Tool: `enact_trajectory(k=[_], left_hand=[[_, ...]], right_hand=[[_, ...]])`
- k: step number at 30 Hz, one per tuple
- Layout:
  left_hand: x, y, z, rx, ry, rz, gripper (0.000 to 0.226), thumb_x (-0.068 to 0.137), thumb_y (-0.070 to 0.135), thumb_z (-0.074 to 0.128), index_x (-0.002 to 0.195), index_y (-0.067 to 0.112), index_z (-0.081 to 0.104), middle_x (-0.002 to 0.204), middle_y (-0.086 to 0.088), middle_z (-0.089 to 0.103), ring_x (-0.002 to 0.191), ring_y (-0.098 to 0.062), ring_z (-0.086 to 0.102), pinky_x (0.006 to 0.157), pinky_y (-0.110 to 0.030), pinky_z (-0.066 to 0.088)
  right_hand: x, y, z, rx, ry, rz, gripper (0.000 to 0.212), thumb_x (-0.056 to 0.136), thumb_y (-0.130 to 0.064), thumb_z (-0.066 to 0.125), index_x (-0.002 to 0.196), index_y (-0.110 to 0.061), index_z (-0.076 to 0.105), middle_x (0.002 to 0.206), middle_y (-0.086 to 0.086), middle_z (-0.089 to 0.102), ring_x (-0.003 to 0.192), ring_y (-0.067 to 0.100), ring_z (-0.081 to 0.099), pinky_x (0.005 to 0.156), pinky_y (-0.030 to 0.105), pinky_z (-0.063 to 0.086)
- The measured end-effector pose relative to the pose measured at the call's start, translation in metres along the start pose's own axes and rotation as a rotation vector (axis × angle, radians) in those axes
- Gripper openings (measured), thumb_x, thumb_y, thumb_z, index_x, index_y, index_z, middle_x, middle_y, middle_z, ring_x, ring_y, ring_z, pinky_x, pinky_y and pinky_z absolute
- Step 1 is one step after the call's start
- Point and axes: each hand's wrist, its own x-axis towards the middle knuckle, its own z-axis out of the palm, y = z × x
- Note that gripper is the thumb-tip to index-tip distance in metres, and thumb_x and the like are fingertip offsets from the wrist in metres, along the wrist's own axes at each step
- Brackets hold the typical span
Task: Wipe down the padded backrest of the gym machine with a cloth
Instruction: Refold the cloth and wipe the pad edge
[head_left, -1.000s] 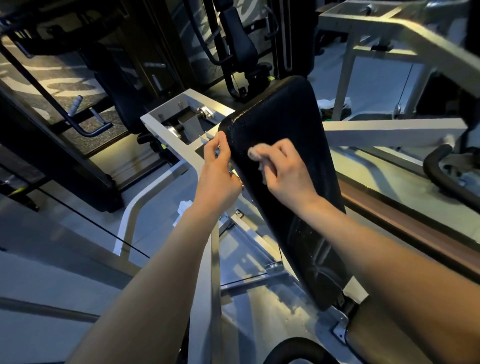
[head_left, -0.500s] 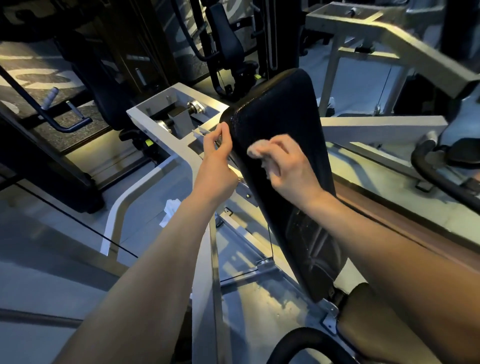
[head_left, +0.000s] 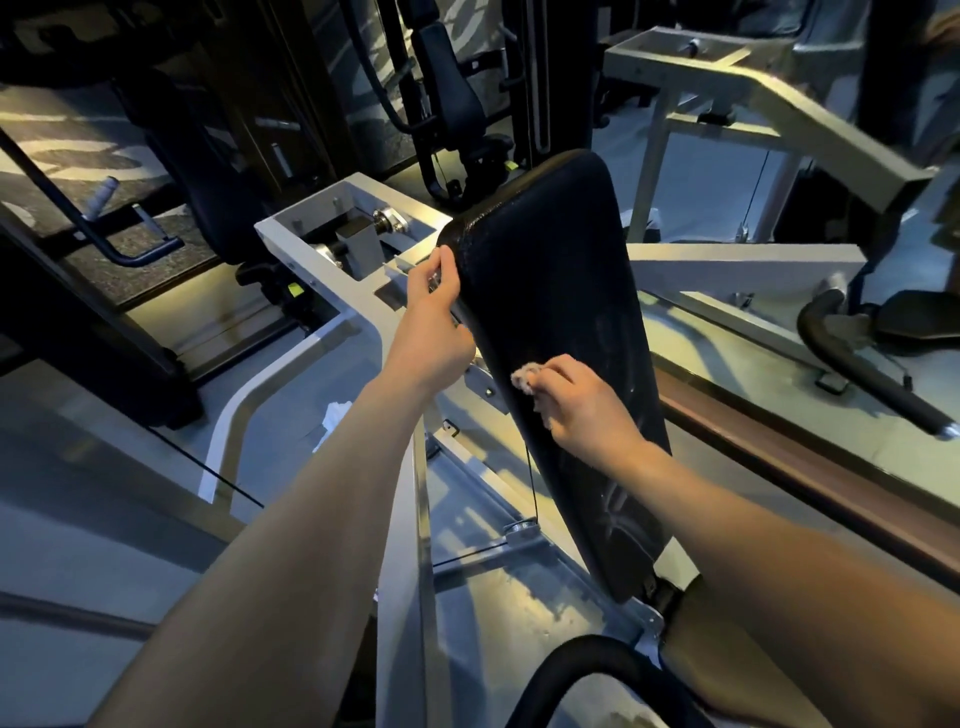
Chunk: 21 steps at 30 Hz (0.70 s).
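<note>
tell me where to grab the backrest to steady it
Take the backrest by its left side edge near the top, coming from the left, as the left hand does. The pad is tall, narrow and tilted, its edge thin enough to wrap, and that leaves the face free for the cloth in the right hand.

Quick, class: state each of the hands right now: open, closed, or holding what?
Left hand: closed, gripping the left edge of the backrest.
Right hand: closed, holding the cloth against the backrest.
</note>
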Motion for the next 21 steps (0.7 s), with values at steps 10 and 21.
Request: enact_trajectory(k=[10, 21], left_hand=[[0.001, 0.010, 0.016, 0.084, 0.092, -0.039, 0.078, 0.097, 0.024, 0.060, 0.163, 0.022, 0.018, 0.164, 0.010, 0.011, 0.103, 0.034, 0.036, 0.083, 0.006, 0.032], [-0.005, 0.032, 0.051, 0.115, 0.228, -0.117, 0.112, 0.094, 0.029, 0.074, 0.162, 0.025, -0.015, 0.170, 0.014, -0.015, 0.157, -0.011, 0.004, 0.123, -0.031, 0.017]], right_hand=[[0.075, 0.012, -0.011, 0.117, 0.280, 0.064, 0.029, 0.087, 0.004, 0.056, 0.111, -0.006, 0.067, 0.105, 0.012, 0.055, 0.093, 0.031, 0.059, 0.083, 0.042, 0.054], [0.031, 0.046, -0.030, 0.233, 0.147, 0.071, 0.035, 0.088, 0.000, 0.058, 0.118, -0.015, 0.069, 0.105, 0.006, 0.056, 0.096, 0.023, 0.060, 0.087, 0.031, 0.052]])
